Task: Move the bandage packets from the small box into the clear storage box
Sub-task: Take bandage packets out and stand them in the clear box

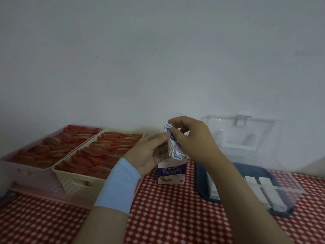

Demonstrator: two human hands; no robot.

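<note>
Sticking up from the mouth of the small box, the stack of bandage packets is gripped by both hands. The right hand curls its fingers round the top, and the left hand pinches the side with its thumb. The stack seems nearly drawn out. Carrying it to the open clear storage box on the right is not yet done. White items already lie inside, too unclear to identify.

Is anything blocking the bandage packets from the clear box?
Nothing visible does. The left hand and right hand hold the bandage packets above the small box; the clear storage box to the right is open, lid raised.
</note>
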